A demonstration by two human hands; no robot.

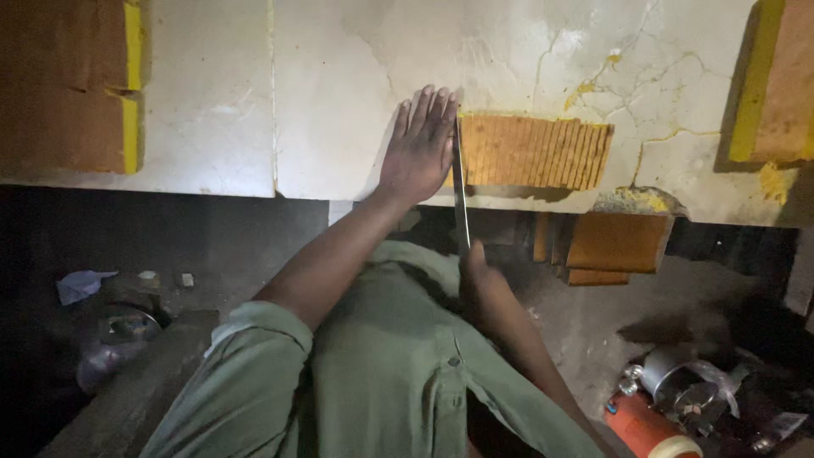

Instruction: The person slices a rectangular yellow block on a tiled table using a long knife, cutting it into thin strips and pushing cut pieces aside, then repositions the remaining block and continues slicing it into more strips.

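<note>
- Orange-brown, ridged and yellow at the edges, the sliced block (536, 151) lies flat on the tabletop (339, 85), cut into many thin parallel slices that stand packed side by side.
- Left hand (420, 144) lies flat and open, fingers straight and together, at the block's left end, touching the blade.
- Steel knife (460, 191), long, thin and narrow, runs from the block's left end back over the tabletop's near edge.
- Right hand (479, 284) is closed around the knife's handle, below the tabletop's edge; the handle itself is hidden in the grip.
- White and hard, the tabletop is cracked on the right and stained with yellow crumbs.
- Two uncut slabs (68, 85), same brown with yellow rims, sit at the far left; another slab (780, 85) sits at the far right.
- More brown pieces (615, 246) are stacked below the edge.
- Dim floor beneath holds a red cylinder (649, 428), metal parts (678, 386) and a pale rag (80, 284).
- Green shirt sleeves cover both upper arms.
</note>
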